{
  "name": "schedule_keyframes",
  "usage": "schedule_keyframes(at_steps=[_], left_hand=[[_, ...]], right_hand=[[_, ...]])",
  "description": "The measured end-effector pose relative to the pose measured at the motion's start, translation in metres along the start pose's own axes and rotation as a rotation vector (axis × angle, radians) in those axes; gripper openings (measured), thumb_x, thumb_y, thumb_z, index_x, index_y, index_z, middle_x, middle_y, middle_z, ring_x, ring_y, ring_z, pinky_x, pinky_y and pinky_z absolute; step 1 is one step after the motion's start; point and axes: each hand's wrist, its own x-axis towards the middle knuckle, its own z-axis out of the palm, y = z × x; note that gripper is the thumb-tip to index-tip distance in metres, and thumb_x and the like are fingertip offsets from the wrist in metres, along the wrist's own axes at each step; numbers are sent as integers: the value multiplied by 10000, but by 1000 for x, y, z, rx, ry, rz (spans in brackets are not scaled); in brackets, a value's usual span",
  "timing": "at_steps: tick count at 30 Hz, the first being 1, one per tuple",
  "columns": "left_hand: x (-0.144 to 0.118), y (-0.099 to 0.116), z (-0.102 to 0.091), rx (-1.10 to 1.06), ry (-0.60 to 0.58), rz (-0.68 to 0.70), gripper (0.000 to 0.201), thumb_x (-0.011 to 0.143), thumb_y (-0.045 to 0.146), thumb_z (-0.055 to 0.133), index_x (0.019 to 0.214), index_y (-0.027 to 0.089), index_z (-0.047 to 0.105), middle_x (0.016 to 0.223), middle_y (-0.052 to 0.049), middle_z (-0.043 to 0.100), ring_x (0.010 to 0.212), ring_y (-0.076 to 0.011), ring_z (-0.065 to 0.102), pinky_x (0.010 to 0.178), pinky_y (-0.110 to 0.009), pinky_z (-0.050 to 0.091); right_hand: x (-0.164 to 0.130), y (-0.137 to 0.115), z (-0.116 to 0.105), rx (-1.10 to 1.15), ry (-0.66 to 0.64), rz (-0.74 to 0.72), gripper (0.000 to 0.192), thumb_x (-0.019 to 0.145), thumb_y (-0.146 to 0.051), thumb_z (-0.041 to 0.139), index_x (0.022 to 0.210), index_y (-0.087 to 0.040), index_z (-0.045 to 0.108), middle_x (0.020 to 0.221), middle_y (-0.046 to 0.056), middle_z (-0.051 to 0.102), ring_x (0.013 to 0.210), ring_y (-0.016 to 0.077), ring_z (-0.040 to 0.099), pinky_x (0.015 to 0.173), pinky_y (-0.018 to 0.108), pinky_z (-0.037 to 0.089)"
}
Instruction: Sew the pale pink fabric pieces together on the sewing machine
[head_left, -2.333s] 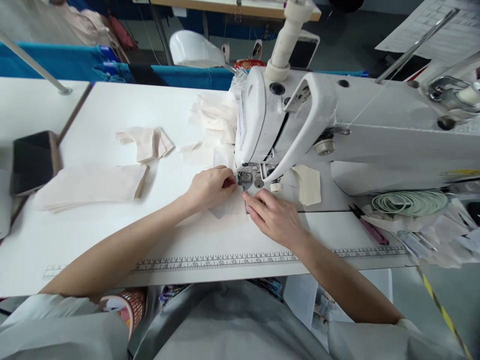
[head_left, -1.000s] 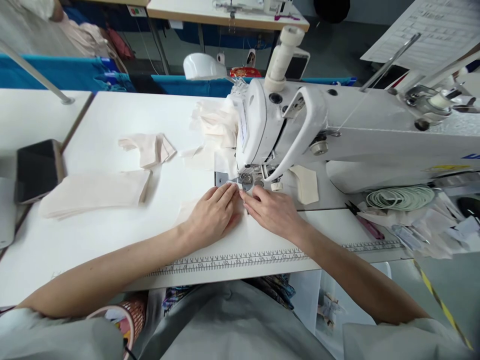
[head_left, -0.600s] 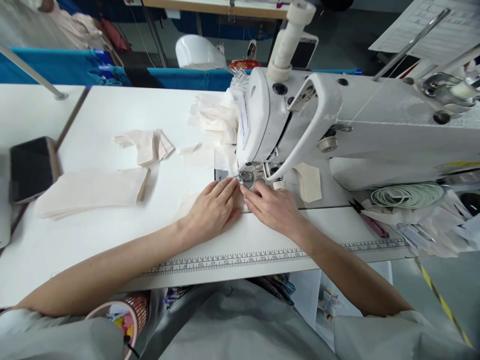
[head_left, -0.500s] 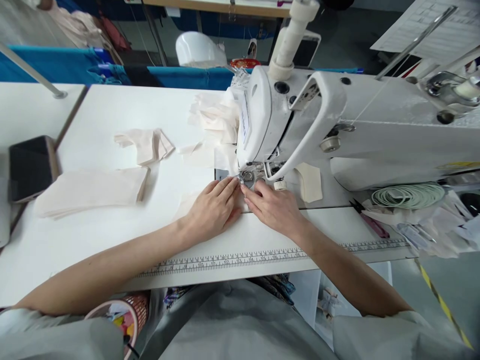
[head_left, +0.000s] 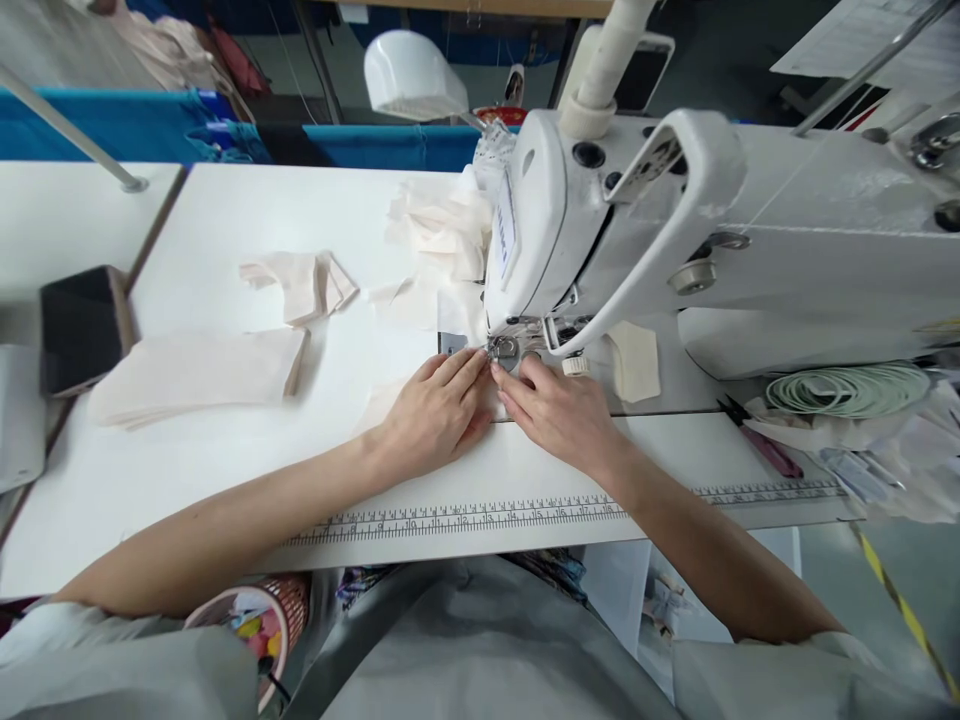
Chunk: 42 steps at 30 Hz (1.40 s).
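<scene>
Both my hands are at the presser foot (head_left: 503,350) of a white sewing machine (head_left: 525,210). My left hand (head_left: 442,405) bears down with its fingers together, holding a pale pink cloth piece (head_left: 381,402) that shows to its left. From the other side, my right hand (head_left: 559,410) is closed, its index finger and thumb gripping the cloth's edge close to the needle area. Most of that cloth is hidden under my hands. A cream shaped piece (head_left: 636,362) lies right of the foot. Crumpled pale cloth (head_left: 442,230) lies behind the left hand, against the machine head.
Folded pale cloth stacks (head_left: 202,375) and smaller folded pieces (head_left: 304,285) lie left, near a dark phone (head_left: 84,328). At right are snips (head_left: 769,448) and a coil of green cord (head_left: 847,390). A ruler strip (head_left: 480,518) runs along the front edge. A pink basket (head_left: 289,610) stands below.
The whole view has shifted slightly, so the table and machine appear a little further right. My hands keep their place at the presser foot.
</scene>
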Motion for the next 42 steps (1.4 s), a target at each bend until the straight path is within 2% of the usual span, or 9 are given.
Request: schedule_keyframes(at_steps=[9, 15, 19, 23, 25, 28, 31, 36, 42], left_hand=[[1, -1, 2, -32, 11, -7, 433, 956, 293, 451, 1236, -10, 581, 1384, -233, 522, 1312, -330, 483, 1060, -475, 440], [1, -4, 1, -25, 7, 12, 432, 934, 272, 463, 1235, -14, 580, 1391, -234, 516, 1309, -334, 485, 1054, -489, 444], [3, -5, 0, -30, -4, 7, 439, 926, 263, 468, 1244, -19, 576, 1397, -234, 510, 1311, -334, 484, 1053, -485, 444], [3, -4, -1, -20, -19, -10, 473, 951, 302, 440, 1277, -21, 556, 1401, -223, 511, 1309, -326, 488, 1053, -477, 446], [3, -4, -2, -11, -28, -10, 489, 955, 312, 431, 1294, -23, 543, 1403, -215, 511, 1309, -324, 489, 1053, -472, 446], [3, -5, -2, -17, -26, -8, 494, 955, 311, 430, 1298, -27, 540, 1402, -216, 512, 1307, -323, 492, 1055, -468, 443], [3, -5, -2, -24, -20, -7, 493, 956, 305, 427, 1300, -30, 538, 1402, -217, 512, 1308, -325, 490, 1054, -468, 441], [2, -4, -3, -43, -8, 4, 474, 951, 290, 452, 1301, -18, 536, 1391, -217, 523, 1295, -324, 502, 1048, -487, 438], [2, -5, -4, -54, -6, 11, 448, 954, 280, 452, 1296, 4, 543, 1378, -214, 536, 1282, -324, 510, 1060, -523, 419]], right_hand=[[0, 0, 5, -23, 82, -13, 415, 1031, -315, 313, 1317, -220, 598, 949, 76, 678, 615, 129, 571, 476, 293, 268], [1, 0, 6, -7, 122, -13, 404, 1026, -316, 327, 1304, -216, 603, 933, 78, 666, 636, 131, 567, 473, 306, 265], [-1, 3, 12, 34, 190, -16, 382, 1019, -304, 358, 1278, -210, 622, 908, 65, 682, 618, 121, 563, 479, 300, 271], [2, 19, 23, 167, 365, 65, 353, 1010, -345, 407, 1029, -185, 721, 769, 46, 696, 584, 123, 571, 513, 271, 304], [7, 31, 29, 237, 461, 121, 367, 1002, -362, 428, 885, -178, 724, 715, 48, 691, 598, 140, 588, 538, 267, 320], [13, 44, 37, 266, 527, 163, 359, 977, -375, 477, 776, -184, 704, 687, 44, 693, 591, 154, 594, 533, 270, 316], [14, 48, 41, 250, 524, 200, 357, 954, -398, 513, 735, -187, 700, 688, 38, 701, 603, 160, 606, 529, 264, 320], [15, 48, 42, 272, 483, 221, 368, 953, -422, 500, 771, -185, 713, 711, 45, 705, 631, 166, 615, 564, 263, 346], [11, 43, 34, 369, 400, 183, 438, 979, -457, 438, 744, -179, 682, 699, 51, 683, 648, 173, 612, 607, 277, 380]])
